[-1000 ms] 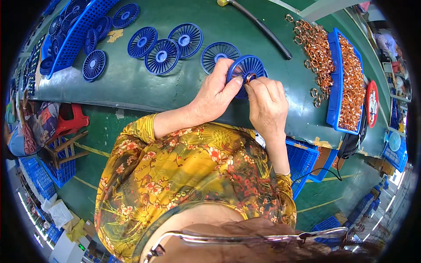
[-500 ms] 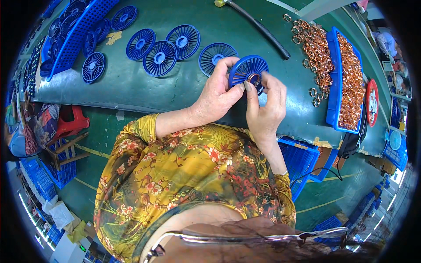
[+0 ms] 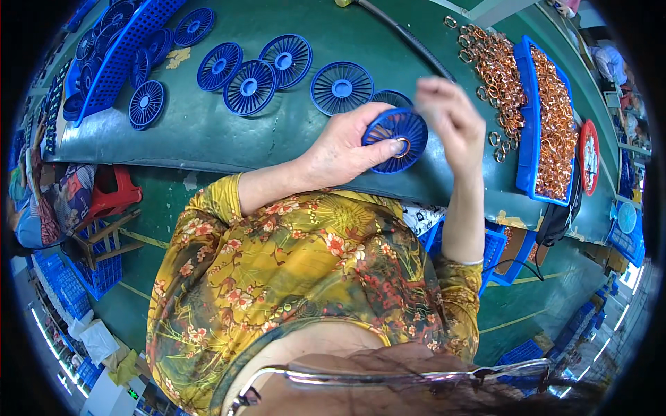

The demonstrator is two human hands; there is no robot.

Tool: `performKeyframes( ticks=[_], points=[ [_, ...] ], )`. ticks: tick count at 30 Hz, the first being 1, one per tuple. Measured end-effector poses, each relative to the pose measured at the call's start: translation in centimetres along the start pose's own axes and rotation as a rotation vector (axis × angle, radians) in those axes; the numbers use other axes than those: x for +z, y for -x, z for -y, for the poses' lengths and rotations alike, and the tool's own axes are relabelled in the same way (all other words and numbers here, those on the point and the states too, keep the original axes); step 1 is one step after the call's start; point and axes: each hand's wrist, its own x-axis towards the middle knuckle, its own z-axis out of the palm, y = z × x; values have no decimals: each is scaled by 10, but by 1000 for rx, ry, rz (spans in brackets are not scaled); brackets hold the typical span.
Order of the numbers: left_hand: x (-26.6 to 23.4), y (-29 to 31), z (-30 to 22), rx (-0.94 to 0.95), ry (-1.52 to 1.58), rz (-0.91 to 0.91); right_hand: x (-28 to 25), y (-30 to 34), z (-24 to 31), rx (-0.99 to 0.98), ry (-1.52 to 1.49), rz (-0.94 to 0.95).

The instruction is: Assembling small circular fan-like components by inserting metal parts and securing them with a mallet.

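Left hand [image 3: 347,142] holds a blue disc [image 3: 383,133] tilted over the table's near edge, fingers behind it and thumb pressed on the copper ring [image 3: 406,147] at its hub. Beside the disc, the right hand [image 3: 458,128] is raised, apart from it, its fingers loosely bent and blurred; whether they pinch anything I cannot tell. Just beyond, more slotted discs [image 3: 341,88] lie on the green table [image 3: 277,145], and a hammer's black handle [image 3: 402,35] slants back to the far edge. Loose rings [image 3: 489,66] are heaped to the right against a blue tray [image 3: 528,132] full of them, with a red dish [image 3: 588,156] alongside. Far left stands a basket [image 3: 114,83] of discs. Below are a red stool [image 3: 118,191], blue crates [image 3: 494,251] and a green floor [image 3: 166,208] with yellow lines.
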Motion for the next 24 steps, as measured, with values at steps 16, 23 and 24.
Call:
performKeyframes(
  ticks=[16, 23, 24],
  points=[
    [66, -66, 40, 1014, -1298, 190, -58, 11, -12, 282, 788, -307],
    [61, -88, 50, 714, -1327, 242, -52, 140, 44, 519, -7, -541],
    [59, -85, 41, 660, -1293, 238, -51, 151, 50, 534, 29, -564]
  ],
)
